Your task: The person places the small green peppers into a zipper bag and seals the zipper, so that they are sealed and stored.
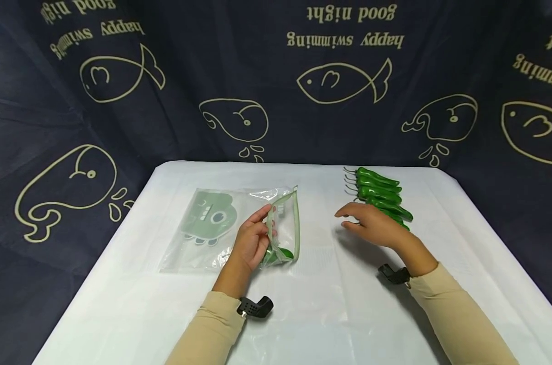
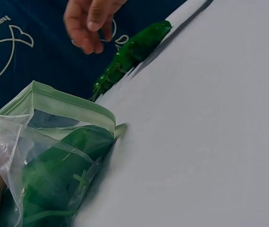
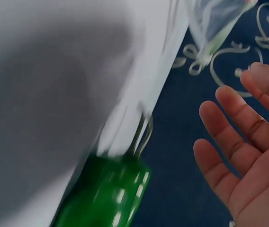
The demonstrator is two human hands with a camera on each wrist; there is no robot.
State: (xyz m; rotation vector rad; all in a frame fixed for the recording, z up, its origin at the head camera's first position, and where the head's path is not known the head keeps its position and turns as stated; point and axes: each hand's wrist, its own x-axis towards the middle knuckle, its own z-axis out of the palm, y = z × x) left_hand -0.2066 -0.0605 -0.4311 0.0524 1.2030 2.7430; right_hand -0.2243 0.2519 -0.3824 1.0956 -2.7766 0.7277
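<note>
A clear zip bag [image 1: 248,203] with a green cartoon print and a pale green zip edge lies on the table, its mouth spread toward the right. My left hand [image 1: 252,238] pinches the near side of that mouth between thumb and fingers. Inside the bag, by the opening, a green pepper [image 1: 278,255] shows through the plastic; it also fills much of the bag in the left wrist view. My right hand [image 1: 372,223] hovers in front of the row of green peppers [image 1: 380,193], fingers loosely bent with nothing in them. In the right wrist view its palm [image 3: 262,175] is bare.
Several peppers with thin curved stems lie side by side at the table's back right. The white-covered table [image 1: 294,324] ends at a dark cloth [image 1: 276,132] printed with fish and whales. Each wrist wears a black camera band [image 1: 255,307].
</note>
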